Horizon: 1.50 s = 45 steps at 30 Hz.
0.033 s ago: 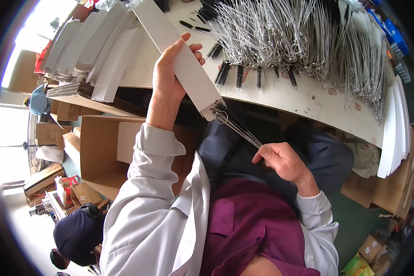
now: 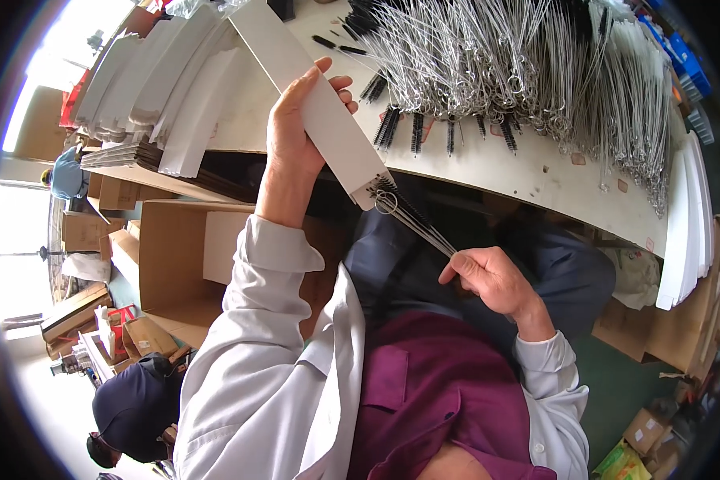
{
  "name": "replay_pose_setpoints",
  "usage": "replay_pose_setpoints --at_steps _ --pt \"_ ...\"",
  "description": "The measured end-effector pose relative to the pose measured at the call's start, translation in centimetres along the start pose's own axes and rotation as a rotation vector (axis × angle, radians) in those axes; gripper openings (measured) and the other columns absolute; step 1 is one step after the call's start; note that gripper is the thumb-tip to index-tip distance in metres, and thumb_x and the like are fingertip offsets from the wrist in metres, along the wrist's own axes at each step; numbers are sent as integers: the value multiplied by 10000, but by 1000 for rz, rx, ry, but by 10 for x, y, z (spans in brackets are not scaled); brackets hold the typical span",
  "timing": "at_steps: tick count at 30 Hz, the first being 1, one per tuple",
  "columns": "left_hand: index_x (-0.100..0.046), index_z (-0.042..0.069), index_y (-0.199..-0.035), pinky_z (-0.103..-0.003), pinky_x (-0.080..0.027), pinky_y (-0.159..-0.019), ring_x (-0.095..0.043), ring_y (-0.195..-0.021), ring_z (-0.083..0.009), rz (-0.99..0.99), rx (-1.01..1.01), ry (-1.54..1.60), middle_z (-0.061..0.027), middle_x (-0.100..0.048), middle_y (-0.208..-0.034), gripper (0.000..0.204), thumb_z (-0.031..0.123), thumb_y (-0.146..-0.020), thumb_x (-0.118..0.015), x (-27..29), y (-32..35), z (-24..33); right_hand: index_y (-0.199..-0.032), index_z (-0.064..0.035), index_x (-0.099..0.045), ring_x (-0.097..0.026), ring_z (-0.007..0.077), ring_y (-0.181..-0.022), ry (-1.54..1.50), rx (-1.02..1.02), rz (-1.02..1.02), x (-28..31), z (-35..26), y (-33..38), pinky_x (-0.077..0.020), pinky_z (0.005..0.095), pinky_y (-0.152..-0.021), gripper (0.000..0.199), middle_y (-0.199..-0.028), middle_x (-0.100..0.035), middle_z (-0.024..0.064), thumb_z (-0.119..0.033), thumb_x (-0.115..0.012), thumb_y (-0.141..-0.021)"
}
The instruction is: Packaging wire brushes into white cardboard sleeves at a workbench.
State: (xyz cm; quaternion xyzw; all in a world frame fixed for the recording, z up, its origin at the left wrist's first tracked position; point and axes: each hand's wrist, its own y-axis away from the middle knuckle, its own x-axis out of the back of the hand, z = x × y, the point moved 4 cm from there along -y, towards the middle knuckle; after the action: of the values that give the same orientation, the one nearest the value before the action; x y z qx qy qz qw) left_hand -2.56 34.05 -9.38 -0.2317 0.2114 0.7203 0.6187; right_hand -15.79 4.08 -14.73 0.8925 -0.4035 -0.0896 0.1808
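My left hand (image 2: 290, 128) is closed around a long, slim white cardboard box (image 2: 332, 124), tilted with its open end toward my lap. A small bundle of wire-handled brushes (image 2: 416, 221) reaches from that open end to my right hand (image 2: 494, 282). Their black bristles and a wire ring sit at the box mouth; how far any of them go inside is hidden. Thumb and fingers of my right hand pinch the wire handles at the other end. Beyond the box, a big heap of similar brushes (image 2: 472, 60) covers the table (image 2: 476, 172), some bristle heads poking out at the near edge.
Flat white boxes (image 2: 164, 76) are stacked at the left of the table, and more white boxes (image 2: 686, 228) at the right. A large open carton (image 2: 172, 256) stands below on the left. A person in a dark cap (image 2: 136, 408) is at the lower left.
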Motion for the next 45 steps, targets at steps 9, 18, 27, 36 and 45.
replay_pose_setpoints --at_steps 9,18,27,36,45 --pt "-527 -63 -1301 -422 -562 -783 -638 -822 -256 66 -48 81 -222 -654 -1014 456 255 -987 -617 9 3 -2 -885 33 -724 -325 51 -550 -109 -79 -61 2 8 -3 -298 267 -513 561 -588 -389 -65 -448 -523 -1092" --pt "-585 -77 -1212 -415 -560 -766 -651 -805 -273 81 34 84 -206 -665 -965 440 294 -979 -624 -9 26 -39 -937 18 -715 -364 37 -526 -213 -185 -123 11 13 -11 -313 232 -497 491 -586 -425 -64 -413 -538 -1092" --pt "-611 27 -1069 -405 -523 -816 -614 -807 -253 156 144 161 -155 -639 -916 421 433 -964 -655 -29 65 -91 -1150 -13 -656 -558 76 -729 -179 49 -11 6 -12 -52 -455 265 -637 280 -870 -646 23 -248 -679 -1000" --pt "-563 -6 -1165 -441 -562 -850 -660 -837 -285 251 123 51 -178 -670 -981 550 526 -1026 -557 -30 83 -104 -1190 28 -613 -737 327 -972 211 284 183 15 -26 -49 -564 394 -871 666 -1032 -742 217 -342 -934 -738" --pt "-555 -35 -1292 -424 -550 -917 -681 -1001 -277 116 217 -70 -195 -692 -1124 591 510 -1071 -497 -30 110 -119 -1164 10 -604 -714 421 -942 558 353 307 15 -28 -37 -569 462 -819 567 -989 -732 238 -301 -861 -765"
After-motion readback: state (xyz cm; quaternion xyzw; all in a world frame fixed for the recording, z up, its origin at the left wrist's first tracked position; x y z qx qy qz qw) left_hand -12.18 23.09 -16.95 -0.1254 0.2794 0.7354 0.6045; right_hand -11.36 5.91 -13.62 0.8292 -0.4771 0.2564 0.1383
